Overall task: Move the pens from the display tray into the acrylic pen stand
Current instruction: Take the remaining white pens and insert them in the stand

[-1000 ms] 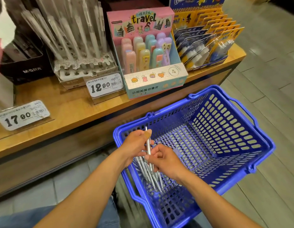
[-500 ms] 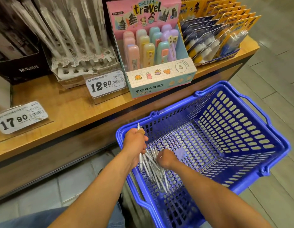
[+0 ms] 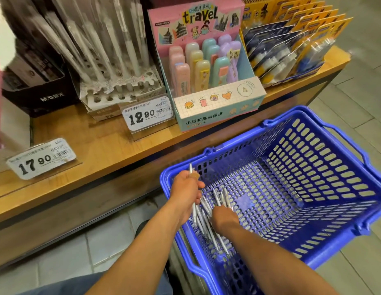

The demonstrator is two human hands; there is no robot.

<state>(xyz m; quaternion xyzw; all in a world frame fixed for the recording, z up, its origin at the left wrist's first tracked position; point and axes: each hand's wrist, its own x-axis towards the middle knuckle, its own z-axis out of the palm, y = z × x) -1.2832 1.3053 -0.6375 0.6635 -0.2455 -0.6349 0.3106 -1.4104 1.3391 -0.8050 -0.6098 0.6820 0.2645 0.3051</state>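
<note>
Head view: left hand [image 3: 186, 193] fingers grip one pen [image 3: 191, 170]; right hand [image 3: 224, 218] fingers hidden among basketed pens [image 3: 208, 226], grasp unclear.

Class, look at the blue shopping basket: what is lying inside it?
Inside the blue basket, loose white pens lie at its near-left corner. The right hand covers some; the left hand grips others.

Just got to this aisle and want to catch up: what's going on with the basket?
A person is gathering white pens from a blue shopping basket on the floor beside a wooden display shelf. The left hand grips a pen upright, its tip sticking up above the fist. The right hand reaches down into the loose pile of pens at the basket's near corner. The pen stand on the shelf already holds several pens.
</note>
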